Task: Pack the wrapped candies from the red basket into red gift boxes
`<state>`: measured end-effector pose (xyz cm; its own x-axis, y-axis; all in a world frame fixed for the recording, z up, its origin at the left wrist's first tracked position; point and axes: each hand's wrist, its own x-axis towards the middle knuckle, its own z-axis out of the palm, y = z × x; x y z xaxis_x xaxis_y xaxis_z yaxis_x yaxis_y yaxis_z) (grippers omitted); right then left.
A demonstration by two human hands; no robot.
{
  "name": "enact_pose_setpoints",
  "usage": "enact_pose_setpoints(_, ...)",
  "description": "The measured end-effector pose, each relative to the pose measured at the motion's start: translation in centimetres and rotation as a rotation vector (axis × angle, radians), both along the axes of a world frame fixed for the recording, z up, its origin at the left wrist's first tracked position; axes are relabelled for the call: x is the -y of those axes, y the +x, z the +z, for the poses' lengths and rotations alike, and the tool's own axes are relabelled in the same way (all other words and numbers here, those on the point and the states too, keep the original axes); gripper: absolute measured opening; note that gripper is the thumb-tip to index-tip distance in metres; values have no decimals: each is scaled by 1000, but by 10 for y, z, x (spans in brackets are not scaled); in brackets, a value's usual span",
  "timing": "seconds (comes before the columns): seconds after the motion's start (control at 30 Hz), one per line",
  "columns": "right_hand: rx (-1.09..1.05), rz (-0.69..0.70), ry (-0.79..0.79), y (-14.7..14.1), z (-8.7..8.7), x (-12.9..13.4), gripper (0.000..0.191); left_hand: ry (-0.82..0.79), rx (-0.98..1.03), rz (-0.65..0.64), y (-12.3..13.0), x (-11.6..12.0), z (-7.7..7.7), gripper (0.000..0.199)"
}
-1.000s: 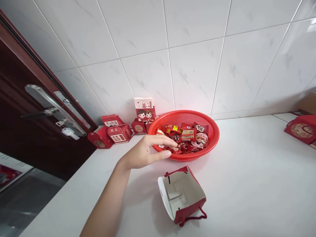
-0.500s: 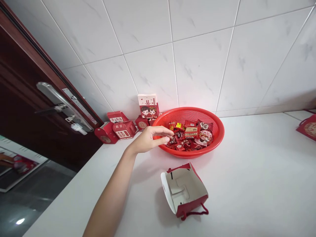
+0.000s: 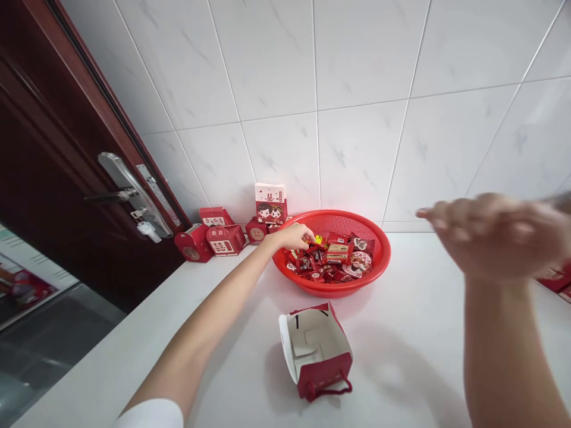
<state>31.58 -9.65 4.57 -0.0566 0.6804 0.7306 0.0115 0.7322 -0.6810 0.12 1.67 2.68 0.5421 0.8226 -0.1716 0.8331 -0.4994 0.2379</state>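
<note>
My left hand (image 3: 295, 236) reaches over the left rim of a red plastic basket (image 3: 332, 292). Its fingers are bent and close together, the tips down beside a red and yellow wrapped candy (image 3: 319, 240); anything between them is hidden. In the basket lie several red-wrapped sweets (image 3: 339, 252) and a round packet with a cartoon figure (image 3: 358, 263). My right hand (image 3: 499, 238) is raised at the right, blurred, with its fingers curled, away from the basket. Between my arms a red gift box (image 3: 323, 374) with a white inside and a cord handle stands with its top open.
Small red boxes (image 3: 225, 241) stand against the tiled wall at the back left, with a stack of printed cards (image 3: 270, 202) beside them. A dark red door (image 3: 66, 119) with a metal handle is at the left. More red packaging (image 3: 553, 276) shows at the right edge.
My left hand has dipped its fingers toward the candies at the basket's left side. My right hand has come into view at the right. The view has shifted slightly.
</note>
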Motion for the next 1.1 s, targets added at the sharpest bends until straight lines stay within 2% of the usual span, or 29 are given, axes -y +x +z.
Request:
enact_pose_setpoints(0.07, -162, 56, -52, -13, -8, -17, 41, -28, -45, -11, 10, -7, -7, 47)
enact_pose_setpoints(0.13, -171, -53, -209, -28, -21, -34, 39, -63, -103, -18, 19, -11, -13, 46)
enact_pose_setpoints(0.27, 51, -117, -414, -49, -48, -54, 36, -110, -211, -25, 33, -14, -20, 49)
enact_pose_setpoints(0.37, 180, -127, -443, -56, -59, -59, 37, -124, -250, -13, 40, -15, -18, 60)
enact_pose_setpoints(0.47, 308, -163, -447, -60, -66, -65, 36, -176, -274, -7, 47, -16, -15, 80)
enact_pose_setpoints(0.53, 391, -204, -453, -62, -71, -70, 32, -234, -307, -4, 53, -15, -15, 94)
enact_pose_setpoints(0.6, 452, -231, -456, -64, -75, -74, 24, -272, -328, -2, 57, -15, -17, 99)
enact_pose_setpoints(0.7, 530, -248, -475, -67, -76, -74, 15, -262, -240, -35, 59, -15, -24, 81)
enact_pose_setpoints(0.77, 696, -268, -487, -69, -74, -71, 29, -263, -138, -65, 58, -18, -30, 62)
enact_pose_setpoints(0.83, 956, -286, -494, -72, -70, -68, 45, -288, -59, -77, 55, -21, -34, 47)
enact_pose_setpoints(0.9, 1155, -289, -498, -75, -66, -65, 48, -319, -10, -79, 52, -24, -37, 39)
enact_pose_setpoints(1.0, 1200, -276, -509, -76, -63, -64, 42, -364, 39, -92, 49, -27, -37, 30)
enact_pose_setpoints(1.1, 1170, -267, -504, -75, -63, -65, 38, -384, 103, -81, 48, -29, -35, 13)
